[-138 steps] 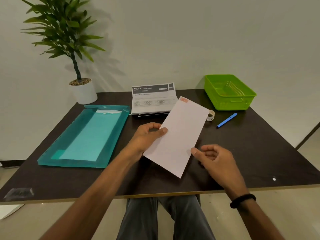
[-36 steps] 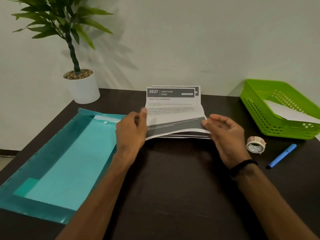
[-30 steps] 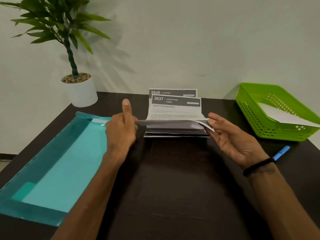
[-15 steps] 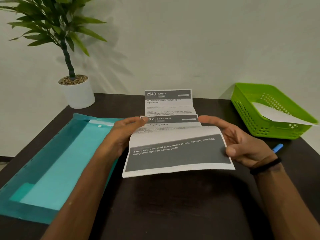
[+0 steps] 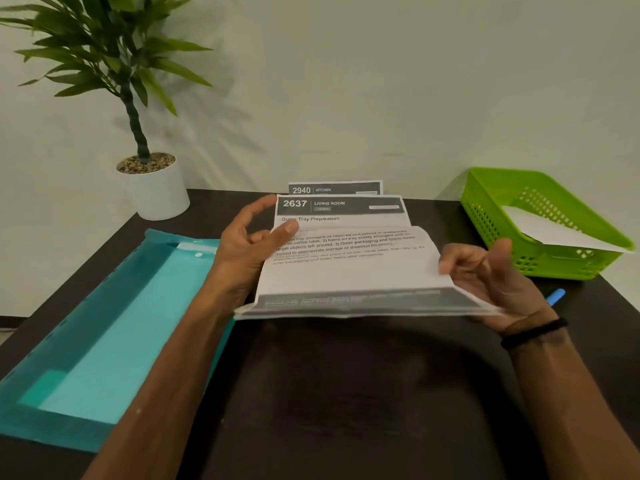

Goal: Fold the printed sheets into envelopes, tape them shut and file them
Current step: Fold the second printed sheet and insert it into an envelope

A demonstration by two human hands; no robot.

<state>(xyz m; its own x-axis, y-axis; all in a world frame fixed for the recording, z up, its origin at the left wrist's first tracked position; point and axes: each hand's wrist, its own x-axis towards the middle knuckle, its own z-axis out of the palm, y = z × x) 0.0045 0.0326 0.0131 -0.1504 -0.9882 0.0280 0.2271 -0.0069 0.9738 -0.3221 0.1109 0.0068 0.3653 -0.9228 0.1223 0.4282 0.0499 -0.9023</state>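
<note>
Paper's thin and floppy: printed sheet (image 5: 349,268) sags mid-counter, left hand (image 5: 242,251) thumb-pinching one side edge, right hand (image 5: 491,271) pinching the other. Grab edges.

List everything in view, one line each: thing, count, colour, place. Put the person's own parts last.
Printed sheet headed 2637 Living Room: one, white with grey bands, held above the table's middle.
Printed sheet headed 2940 Kitchen: one showing, white and grey, behind the held sheet.
Perforated plastic basket: one, lime green, back right.
Folded white paper: one, inside the basket.
Translucent plastic folder: one, teal, left side of the table.
Potted plant in a white pot: one, green leaves, back left.
Pen: one, blue, mostly hidden behind the right hand.
Table: one, dark brown.
Wristband: one, black, right wrist.
Left hand: grips the sheet's left edge.
Right hand: holds the sheet's right edge.
</note>
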